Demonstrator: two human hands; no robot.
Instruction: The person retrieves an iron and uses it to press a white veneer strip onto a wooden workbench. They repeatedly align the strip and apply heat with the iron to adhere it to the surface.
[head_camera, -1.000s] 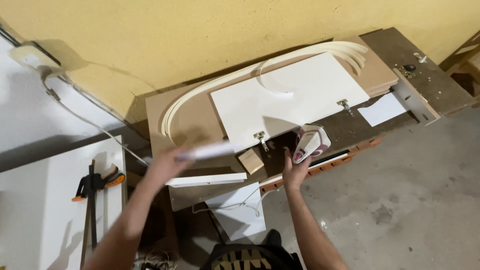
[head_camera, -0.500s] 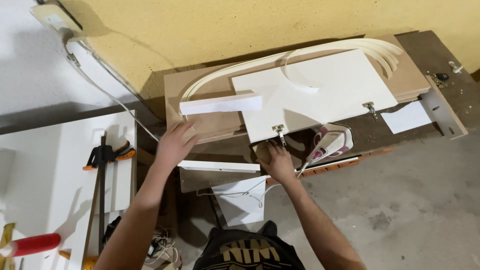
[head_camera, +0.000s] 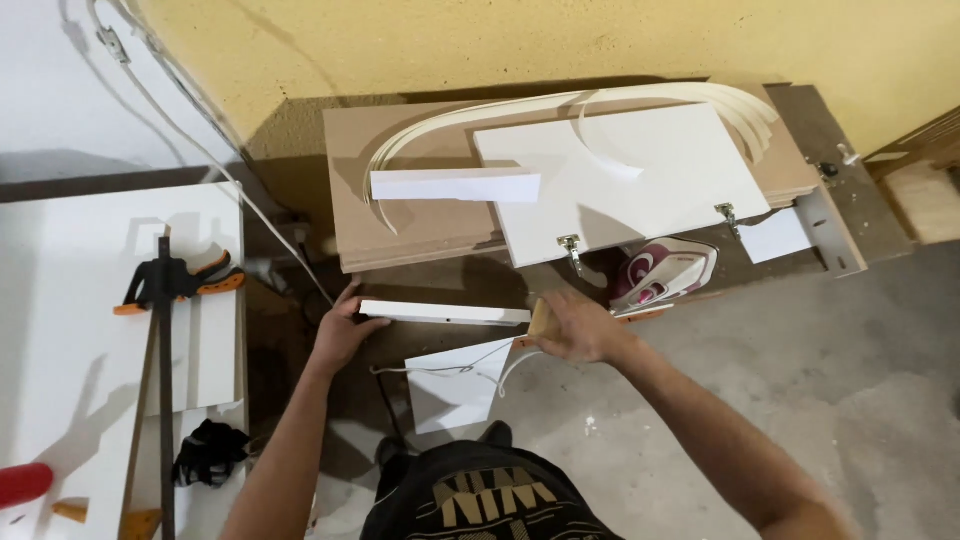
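The white strip (head_camera: 445, 313) lies flat along the near edge of the bench (head_camera: 400, 270), between the two hands; its long axis runs left to right, parallel to that edge, with one end under the left hand (head_camera: 340, 335) and the other end just beside the right hand (head_camera: 578, 327); the left hand curls its fingers round the strip's left end, gripping it from below and behind; the right hand lies palm down with fingers bent over a small wooden block (head_camera: 541, 318) at the strip's right end, touching it; whether it also pinches the strip I cannot tell; just below the strip a white panel (head_camera: 455, 390) leans at a tilt, with a thin cord (head_camera: 440, 368) looped across it; just beyond the right hand a pink and white iron (head_camera: 662, 277) rests on its side at the bench edge; farther back, a large white board (head_camera: 625, 180) with two metal hinges lies on a brown slab (head_camera: 420, 215), a second white strip (head_camera: 455, 185) lies across the slab's left part, also running left to right, and curved bands of white edging (head_camera: 560, 105) arch along the far edge; off to the left a black bar clamp (head_camera: 165, 290) with orange grips lies on a white sheet (head_camera: 70, 300).
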